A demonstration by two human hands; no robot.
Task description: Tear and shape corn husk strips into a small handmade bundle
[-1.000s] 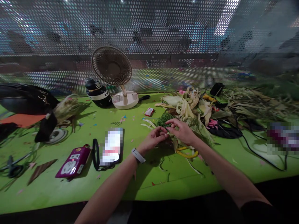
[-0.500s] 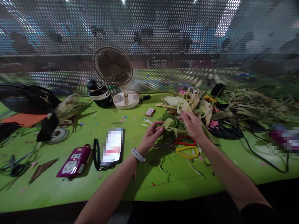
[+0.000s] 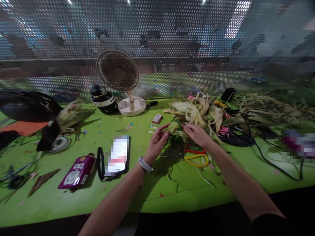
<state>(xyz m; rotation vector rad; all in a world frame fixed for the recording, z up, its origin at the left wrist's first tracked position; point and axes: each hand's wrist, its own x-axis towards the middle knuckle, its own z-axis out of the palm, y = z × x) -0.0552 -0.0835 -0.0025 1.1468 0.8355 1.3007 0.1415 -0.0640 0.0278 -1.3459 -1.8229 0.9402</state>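
A pale green strip of husk (image 3: 173,127) is pinched between the thumb and fingers of my left hand (image 3: 156,143). My right hand (image 3: 196,134) is closed at the strip's right side, with its fingertips against husk and green strands; exactly what they grip is too small to make out. Dark green strands (image 3: 176,140) lie under and between both hands. Just below my right hand are scissors with one red and one yellow handle (image 3: 197,160). Behind the hands spreads a pile of dry, pale corn husks (image 3: 194,109).
On the green table (image 3: 182,196) stand a fan (image 3: 131,105) and a dark bottle (image 3: 104,101) at the back. Leftward lie a phone (image 3: 118,154), a purple power strip (image 3: 78,172), a black bag (image 3: 27,103) and more scissors (image 3: 12,177). A cable (image 3: 273,170) runs at right.
My right hand has come down and left from the pale husks, closer to my left hand. The strip in my left hand has shifted slightly left. The view has moved a little.
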